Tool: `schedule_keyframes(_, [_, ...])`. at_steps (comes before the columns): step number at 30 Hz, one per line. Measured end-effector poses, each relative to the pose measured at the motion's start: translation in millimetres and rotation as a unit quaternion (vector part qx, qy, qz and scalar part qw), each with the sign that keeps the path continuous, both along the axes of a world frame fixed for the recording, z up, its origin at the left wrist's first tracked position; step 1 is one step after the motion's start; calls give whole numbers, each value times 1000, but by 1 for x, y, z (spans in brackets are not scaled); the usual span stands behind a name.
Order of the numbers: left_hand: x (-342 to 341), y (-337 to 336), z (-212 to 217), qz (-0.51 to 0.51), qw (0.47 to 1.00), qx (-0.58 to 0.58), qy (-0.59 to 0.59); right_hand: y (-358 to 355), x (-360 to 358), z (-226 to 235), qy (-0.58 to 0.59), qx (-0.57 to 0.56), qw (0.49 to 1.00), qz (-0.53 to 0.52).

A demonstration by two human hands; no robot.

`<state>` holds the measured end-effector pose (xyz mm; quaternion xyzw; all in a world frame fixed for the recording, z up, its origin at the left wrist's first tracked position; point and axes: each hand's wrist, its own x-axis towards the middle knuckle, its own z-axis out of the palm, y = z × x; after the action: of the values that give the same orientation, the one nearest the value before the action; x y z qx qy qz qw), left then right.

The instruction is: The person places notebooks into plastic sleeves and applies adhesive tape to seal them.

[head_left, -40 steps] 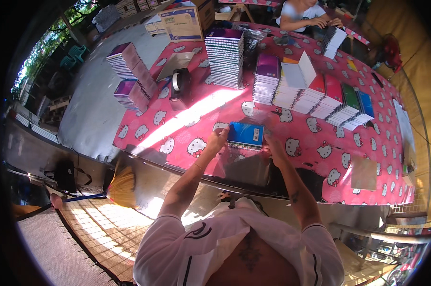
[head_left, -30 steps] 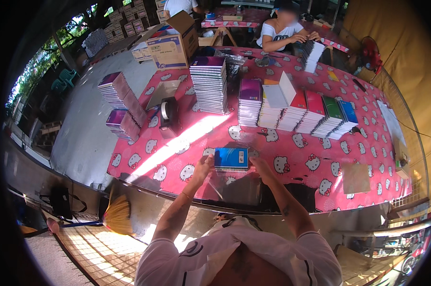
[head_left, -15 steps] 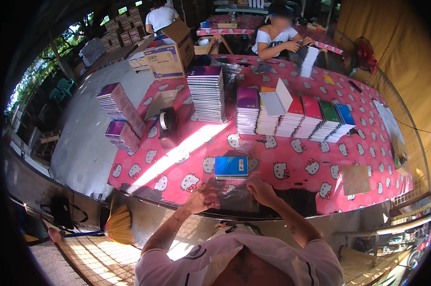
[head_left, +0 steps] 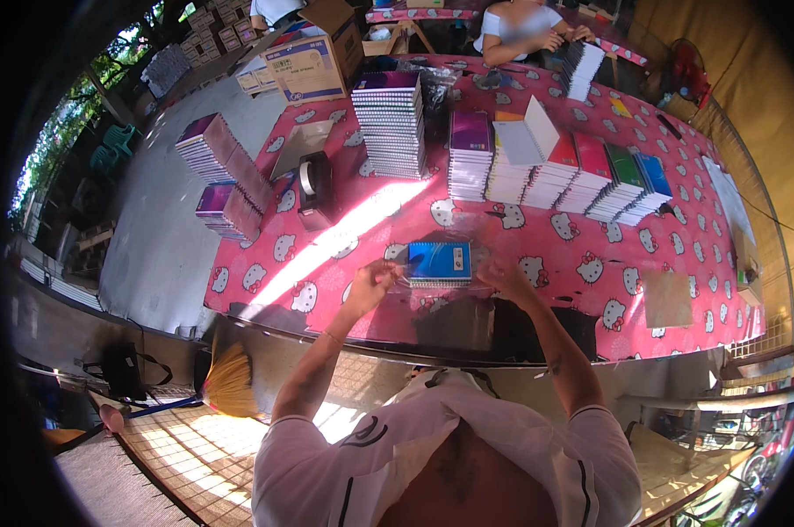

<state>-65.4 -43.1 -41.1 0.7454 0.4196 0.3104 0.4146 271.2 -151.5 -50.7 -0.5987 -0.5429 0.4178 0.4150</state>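
Observation:
A small stack of blue spiral notebooks [head_left: 439, 261] lies on the pink patterned table cover in front of me, its coil edge toward me. Clear plastic [head_left: 467, 327] shines around the stack and spreads toward the table's near edge. At the left side of the notebooks, my left hand [head_left: 375, 283] is closed, with finger and thumb pinching the plastic. My right hand [head_left: 506, 276] is beside the stack's right side, close to the plastic. Motion smears its fingers, so their grip is unclear.
Beyond stand a tall notebook stack [head_left: 390, 132], a row of coloured notebook piles [head_left: 555, 180] and a black tape dispenser [head_left: 314, 193]. More notebook stacks [head_left: 226, 167] are at the left edge. An open carton [head_left: 307, 70] stands behind. A co-worker [head_left: 520, 35] handles another pile [head_left: 581, 72].
Both hands have moved forward, up to the sides of the blue notebooks. My left hand's fingers have closed from a spread pose. The whole view has tilted down.

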Motion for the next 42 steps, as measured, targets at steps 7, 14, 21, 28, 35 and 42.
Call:
schedule_keyframes(7, [8,39,29,-165,953,-251,-52,7,3,-3,159,-120,973,-115])
schedule_keyframes(14, [-3,64,1,-165,963,-209,-49,-4,-17,-13,-2,-83,970,-229])
schedule_keyframes(21, [0,77,-23,-41,973,-228,4,-12,-131,30,-453,168,875,-18])
schedule_keyframes(28, [119,114,-2,-103,946,205,230,-6,-150,15,-463,141,874,-30])
schedule_keyframes(35, [140,130,2,-233,885,240,322,-9,-143,11,-474,145,868,-45])
schedule_keyframes(42, [137,125,26,-206,930,178,247,-8,-144,12,-469,151,869,-45])
